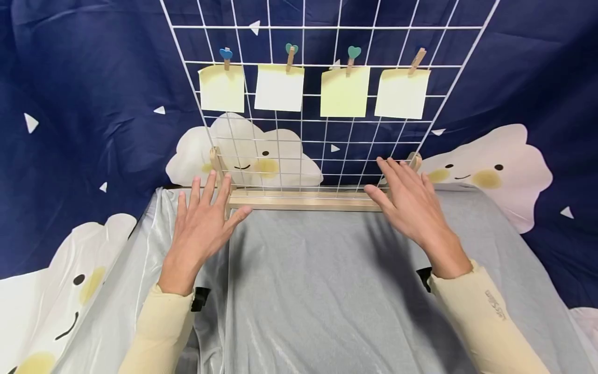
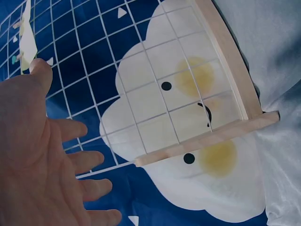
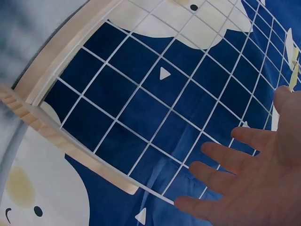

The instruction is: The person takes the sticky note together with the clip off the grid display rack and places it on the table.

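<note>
A white wire grid panel [image 1: 302,130] stands upright in a wooden base [image 1: 303,200]. Four yellow sticky notes hang in a row across it, among them the far-left note [image 1: 222,88] and the far-right note [image 1: 403,93]. Small clothespins hold them, such as one with a blue heart [image 1: 226,56] and a plain one [image 1: 417,61]. My left hand [image 1: 200,228], fingers spread, hovers before the base's left end. Opposite it, my right hand [image 1: 410,205] reaches toward the right end, fingers straight. Both palms are bare in the wrist views.
Grey velvety cloth [image 1: 308,291] covers the table. Behind the grid hangs a dark blue curtain [image 1: 112,67] printed with smiling clouds and white triangles. A wooden upright [image 2: 188,141] runs along the grid's side in the left wrist view.
</note>
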`<state>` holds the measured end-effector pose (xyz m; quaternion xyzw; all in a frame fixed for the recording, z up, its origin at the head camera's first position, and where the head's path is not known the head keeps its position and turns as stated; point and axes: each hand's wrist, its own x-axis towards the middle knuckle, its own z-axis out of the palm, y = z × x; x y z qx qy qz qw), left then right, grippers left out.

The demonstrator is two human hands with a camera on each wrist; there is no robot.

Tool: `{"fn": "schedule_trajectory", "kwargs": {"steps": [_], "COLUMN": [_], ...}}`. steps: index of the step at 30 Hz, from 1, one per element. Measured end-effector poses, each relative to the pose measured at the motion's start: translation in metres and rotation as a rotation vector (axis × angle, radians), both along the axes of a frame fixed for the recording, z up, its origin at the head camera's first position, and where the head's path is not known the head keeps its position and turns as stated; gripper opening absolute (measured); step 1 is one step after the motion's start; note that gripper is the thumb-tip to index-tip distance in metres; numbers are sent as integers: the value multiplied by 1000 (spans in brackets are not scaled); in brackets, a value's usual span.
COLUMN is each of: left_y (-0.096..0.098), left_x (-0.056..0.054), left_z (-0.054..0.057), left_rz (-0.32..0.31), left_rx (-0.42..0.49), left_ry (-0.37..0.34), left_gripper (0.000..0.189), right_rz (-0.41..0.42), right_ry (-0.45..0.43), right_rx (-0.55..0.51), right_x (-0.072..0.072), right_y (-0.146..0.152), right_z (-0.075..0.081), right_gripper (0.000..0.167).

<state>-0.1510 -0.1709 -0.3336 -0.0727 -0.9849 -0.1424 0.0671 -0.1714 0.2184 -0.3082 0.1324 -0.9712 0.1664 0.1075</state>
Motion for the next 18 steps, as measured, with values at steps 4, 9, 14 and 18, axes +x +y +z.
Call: {"fn": "schedule_trajectory", "kwargs": {"steps": [4,9,14,18], "left_y": [0,0,-1,-2], "left_x": [-1,-1,-3,-6], "left_z": [-1,-2,-1,-1], "left_rz": [0,9,19,33], "left_rx": [11,22,40,61], "left_ry": [6,9,15,27], "left_gripper": [90,89,91,91], "right_rz": [3,23,53,61], "right_ry": [-3,44,116,138], "right_rx": [-2,-4,-23,-47], "right_x": [-2,-6,-10,-13], "right_y": [-3,-8,-14,-20], "right_z": [2,4,9,14], "right_gripper": [75,72,67,65]}}
